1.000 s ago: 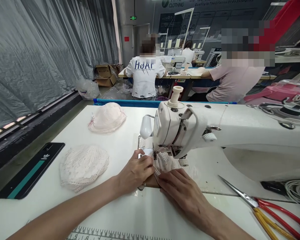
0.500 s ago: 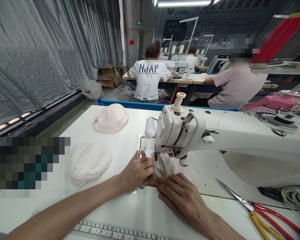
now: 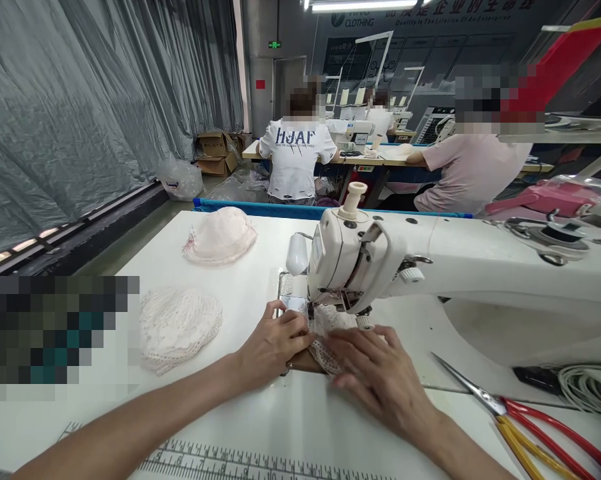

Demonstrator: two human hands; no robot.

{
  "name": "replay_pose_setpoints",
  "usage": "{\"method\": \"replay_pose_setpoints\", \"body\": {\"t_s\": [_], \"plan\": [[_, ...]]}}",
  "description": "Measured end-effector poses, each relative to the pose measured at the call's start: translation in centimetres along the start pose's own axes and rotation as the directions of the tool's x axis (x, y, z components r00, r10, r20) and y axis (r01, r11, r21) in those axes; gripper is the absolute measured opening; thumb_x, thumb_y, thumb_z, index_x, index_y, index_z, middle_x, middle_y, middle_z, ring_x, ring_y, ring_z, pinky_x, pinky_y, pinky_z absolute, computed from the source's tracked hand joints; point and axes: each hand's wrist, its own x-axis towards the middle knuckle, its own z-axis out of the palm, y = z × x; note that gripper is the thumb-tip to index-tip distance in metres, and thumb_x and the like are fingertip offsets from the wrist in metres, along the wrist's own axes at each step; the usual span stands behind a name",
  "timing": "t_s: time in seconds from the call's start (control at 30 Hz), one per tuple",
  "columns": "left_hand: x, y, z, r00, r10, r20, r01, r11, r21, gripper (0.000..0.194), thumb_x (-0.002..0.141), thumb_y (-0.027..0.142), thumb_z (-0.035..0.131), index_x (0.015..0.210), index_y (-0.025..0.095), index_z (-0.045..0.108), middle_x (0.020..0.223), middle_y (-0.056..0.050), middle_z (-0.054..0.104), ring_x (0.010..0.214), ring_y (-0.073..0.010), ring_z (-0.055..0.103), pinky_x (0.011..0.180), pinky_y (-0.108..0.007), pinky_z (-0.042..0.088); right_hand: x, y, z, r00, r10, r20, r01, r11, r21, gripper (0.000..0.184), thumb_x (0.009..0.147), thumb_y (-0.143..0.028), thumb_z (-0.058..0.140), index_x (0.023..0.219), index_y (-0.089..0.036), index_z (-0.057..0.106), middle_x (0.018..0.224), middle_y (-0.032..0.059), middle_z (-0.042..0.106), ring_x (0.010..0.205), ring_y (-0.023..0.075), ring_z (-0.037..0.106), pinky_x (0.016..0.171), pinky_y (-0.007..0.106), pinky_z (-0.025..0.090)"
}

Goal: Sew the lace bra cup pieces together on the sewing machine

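Note:
A piece of white lace fabric (image 3: pixel 326 355) lies under the needle end of a white sewing machine (image 3: pixel 337 257). My left hand (image 3: pixel 273 343) is left of the needle, its fingers bent and pinched on the lace's near left edge. To the right, my right hand (image 3: pixel 375 367) rests with fingers stretched and a little apart over the lace, slightly blurred, covering part of it. A stack of white lace pieces (image 3: pixel 183 327) lies left of my left hand. Behind that stack sits a pile of pale pink cup-shaped pieces (image 3: pixel 220 235) with loose threads along the edge.
Scissors (image 3: pixel 495 403) with red and yellow handles lie at the right, near a coiled pale cable (image 3: pixel 587 390). A printed ruler scale (image 3: pixel 220 460) runs along the table's front. Beyond the blue-edged table, co-workers sit at other machines, one in a white shirt (image 3: pixel 297 160).
My right hand has shifted slightly right and up, its fingers lifting and spreading, so more lace shows between the hands. My left hand stays near the needle. The view has shifted slightly.

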Motion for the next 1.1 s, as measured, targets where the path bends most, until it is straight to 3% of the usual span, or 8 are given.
{"method": "replay_pose_setpoints", "body": {"t_s": [0.13,0.27,0.4,0.47,0.67,0.87,1.1], "plan": [[0.2,0.4,-0.2,0.999,0.039,-0.029,-0.037,0.997,0.072,0.031,0.083,-0.001,0.044,0.107,0.014,0.054,0.098,-0.006,0.064,0.098,-0.0177,0.056,0.092,-0.041,0.027,-0.2,0.7,-0.5,0.997,0.025,0.074,-0.022,0.999,-0.048,0.053,0.096,-0.051,0.028,0.076,-0.017,0.064,0.080,0.0064,0.066,0.069,0.0164,0.058,0.077,0.037,0.033],[0.5,0.8,-0.6,0.997,0.061,-0.050,-0.056,0.994,0.095,0.026,0.087,0.001,0.039,0.104,0.013,0.056,0.100,-0.007,0.064,0.100,-0.0175,0.056,0.091,-0.041,0.029,-0.4,0.7,-0.8,0.994,-0.022,0.107,0.021,1.000,0.010,0.051,0.095,-0.049,0.033,0.069,-0.017,0.062,0.074,0.0049,0.062,0.066,0.0153,0.056,0.075,0.036,0.034],[0.5,0.9,-0.7,0.997,0.073,-0.037,-0.069,0.993,0.097,0.026,0.088,0.001,0.039,0.105,0.012,0.056,0.101,-0.007,0.064,0.098,-0.0171,0.056,0.089,-0.039,0.030,-0.4,0.5,-1.1,0.986,-0.078,0.144,0.068,0.995,0.076,0.049,0.094,-0.052,0.032,0.087,-0.016,0.064,0.094,0.0102,0.064,0.081,0.0182,0.058,0.079,0.036,0.037],[0.5,0.8,-0.6,0.997,0.073,-0.036,-0.069,0.992,0.105,0.026,0.089,0.001,0.039,0.106,0.012,0.056,0.099,-0.007,0.064,0.096,-0.0164,0.057,0.087,-0.038,0.031,-0.4,0.4,-1.1,0.979,-0.098,0.176,0.080,0.991,0.108,0.047,0.094,-0.051,0.033,0.093,-0.015,0.064,0.092,0.0095,0.064,0.079,0.0177,0.058,0.078,0.036,0.037],[0.4,0.9,-0.6,0.996,0.078,-0.035,-0.074,0.991,0.111,0.025,0.091,0.004,0.038,0.105,0.012,0.056,0.095,-0.006,0.065,0.091,-0.0154,0.057,0.085,-0.037,0.031,-0.7,0.1,-1.1,0.972,-0.108,0.208,0.082,0.988,0.132,0.048,0.094,-0.051,0.035,0.080,-0.014,0.063,0.076,0.0059,0.061,0.067,0.0158,0.055,0.074,0.036,0.037],[0.2,0.9,-0.6,0.996,0.084,-0.023,-0.081,0.990,0.118,0.023,0.090,0.004,0.042,0.105,0.012,0.057,0.097,-0.007,0.065,0.095,-0.0169,0.057,0.087,-0.038,0.032,-0.6,0.2,-1.3,0.968,-0.122,0.219,0.095,0.987,0.130,0.043,0.091,-0.051,0.041,0.091,-0.015,0.065,0.100,0.0116,0.061,0.086,0.0208,0.057,0.081,0.038,0.039],[0.3,1.0,-0.7,0.997,0.079,-0.023,-0.076,0.989,0.125,0.023,0.091,0.006,0.040,0.103,0.013,0.058,0.097,-0.007,0.065,0.093,-0.0165,0.057,0.087,-0.038,0.032,-1.0,0.2,-0.9,0.968,-0.111,0.223,0.070,0.981,0.183,0.041,0.091,-0.051,0.043,0.092,-0.015,0.063,0.095,0.0100,0.063,0.079,0.0202,0.057,0.074,0.036,0.041]]}}
